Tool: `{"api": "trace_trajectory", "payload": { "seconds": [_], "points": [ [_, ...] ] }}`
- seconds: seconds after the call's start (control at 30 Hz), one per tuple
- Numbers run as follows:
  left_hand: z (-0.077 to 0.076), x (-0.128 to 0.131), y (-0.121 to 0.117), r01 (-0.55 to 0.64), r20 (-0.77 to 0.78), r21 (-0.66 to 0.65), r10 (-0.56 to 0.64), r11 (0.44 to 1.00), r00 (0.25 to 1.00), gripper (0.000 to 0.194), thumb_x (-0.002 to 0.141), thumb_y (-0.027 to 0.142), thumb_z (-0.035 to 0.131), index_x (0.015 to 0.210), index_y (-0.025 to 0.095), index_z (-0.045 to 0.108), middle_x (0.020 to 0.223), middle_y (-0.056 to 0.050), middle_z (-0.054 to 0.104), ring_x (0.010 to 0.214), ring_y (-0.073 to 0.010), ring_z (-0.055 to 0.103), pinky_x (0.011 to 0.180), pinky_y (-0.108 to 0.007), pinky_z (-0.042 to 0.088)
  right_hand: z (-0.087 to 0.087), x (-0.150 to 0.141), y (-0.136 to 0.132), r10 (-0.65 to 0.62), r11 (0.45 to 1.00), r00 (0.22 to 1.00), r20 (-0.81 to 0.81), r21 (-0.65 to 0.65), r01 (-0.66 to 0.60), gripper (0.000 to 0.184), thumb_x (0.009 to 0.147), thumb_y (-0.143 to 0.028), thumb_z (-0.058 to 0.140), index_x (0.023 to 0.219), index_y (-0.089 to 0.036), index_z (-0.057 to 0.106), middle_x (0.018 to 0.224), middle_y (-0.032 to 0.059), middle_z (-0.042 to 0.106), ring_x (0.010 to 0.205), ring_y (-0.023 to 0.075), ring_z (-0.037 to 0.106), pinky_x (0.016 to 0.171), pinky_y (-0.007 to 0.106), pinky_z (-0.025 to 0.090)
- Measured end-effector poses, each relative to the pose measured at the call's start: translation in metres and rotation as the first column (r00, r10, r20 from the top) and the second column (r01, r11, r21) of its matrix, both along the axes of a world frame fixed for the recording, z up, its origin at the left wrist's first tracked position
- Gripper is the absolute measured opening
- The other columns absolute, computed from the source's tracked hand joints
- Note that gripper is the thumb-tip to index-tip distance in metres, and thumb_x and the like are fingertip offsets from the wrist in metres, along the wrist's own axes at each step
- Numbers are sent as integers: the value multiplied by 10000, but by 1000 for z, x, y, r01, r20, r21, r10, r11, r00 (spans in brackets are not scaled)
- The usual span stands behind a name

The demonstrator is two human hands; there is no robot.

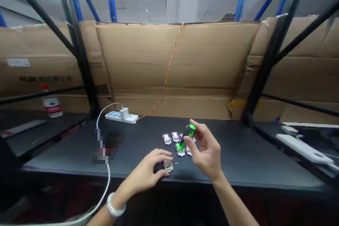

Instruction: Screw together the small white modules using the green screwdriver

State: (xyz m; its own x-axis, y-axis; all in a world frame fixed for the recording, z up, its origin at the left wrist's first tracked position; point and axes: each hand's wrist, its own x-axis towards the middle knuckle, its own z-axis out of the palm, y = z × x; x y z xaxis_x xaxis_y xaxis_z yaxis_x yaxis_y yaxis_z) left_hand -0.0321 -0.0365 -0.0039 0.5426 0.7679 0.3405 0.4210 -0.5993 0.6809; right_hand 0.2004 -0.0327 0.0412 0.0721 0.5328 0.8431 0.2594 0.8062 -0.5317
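Observation:
My right hand (208,150) pinches a green and black screwdriver (187,136) by its handle, between thumb and fingers. The thin shaft slants down and left to a small white part (168,167) near the front edge of the table. My left hand (148,170) is closed around that part from the left, with thumb and fingers on either side. A dark round shape shows between its fingers, too blurred to name. Just beyond lie several similar small white parts (166,139) with pink bits, some hidden behind the screwdriver and right hand. One tiny pale piece (176,163) lies beside the held part.
On the black table (238,162), a white power strip (122,117) with a plugged-in charger sits at the back left. A white cable (109,173) runs over the left side. Cardboard (206,67) walls the back; dark metal posts (261,63) flank it. A water bottle (52,105) stands far left.

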Motion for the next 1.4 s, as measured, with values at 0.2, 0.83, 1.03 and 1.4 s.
{"api": "trace_trajectory", "payload": {
  "seconds": [0.2,0.83,1.03,1.4],
  "points": [
    [-3,0,1,3,31,5,-3,1000,1000,358,913,178,787,1265,250,784,1398,-97,738,1316,-267,667,1163,-444,534,-5,-3,3,-1,1000,1000,29,-17,2,430,988,-291,743,1413,-254,685,1136,84,682,968,207,707,839,349,657],
    [-5,4,4,19,21,67,-20,998,1000,198,919,203,828,1110,251,850,1238,-58,805,1199,-245,715,1106,-391,550,27,-21,-14,125,992,944,306,-51,-114,445,1059,-213,471,1496,-263,544,1285,116,702,1038,233,738,933,422,623],
    [-9,3,7,28,17,77,-29,997,999,190,920,218,833,1105,256,849,1260,-53,797,1214,-249,707,1116,-397,539,35,-19,-14,-20,1000,977,211,23,15,257,983,-286,718,1238,-270,748,1139,80,708,975,225,718,856,381,624],
    [-7,1,5,46,8,78,-46,996,999,237,905,176,824,1131,241,842,1283,-70,783,1233,-257,701,1143,-414,532,37,-22,-10,29,999,965,261,-32,-21,363,1004,-247,667,1364,-286,700,1201,84,704,1021,221,713,952,411,611]
  ]
}}
